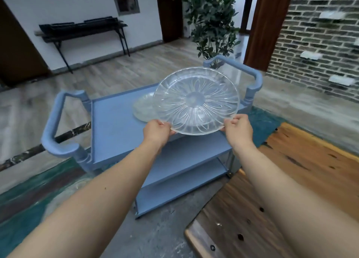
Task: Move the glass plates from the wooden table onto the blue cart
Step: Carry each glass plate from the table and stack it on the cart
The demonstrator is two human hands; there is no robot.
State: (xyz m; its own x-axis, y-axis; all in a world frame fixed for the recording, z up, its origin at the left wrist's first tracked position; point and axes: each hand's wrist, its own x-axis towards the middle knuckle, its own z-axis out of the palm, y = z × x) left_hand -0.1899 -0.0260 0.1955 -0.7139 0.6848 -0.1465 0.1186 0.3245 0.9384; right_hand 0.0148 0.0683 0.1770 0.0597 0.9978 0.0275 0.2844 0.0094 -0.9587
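Above blue cart [116, 125], glass plate [196, 100] tilted toward camera, both hands' fingers [236, 119] gripping near rim

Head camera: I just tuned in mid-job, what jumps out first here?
A large clear glass plate with a petal pattern, held tilted above the blue cart by the left hand and right hand at its near rim. Behind it, a second glass plate already lies on the cart's top shelf; the wooden table sits at right.
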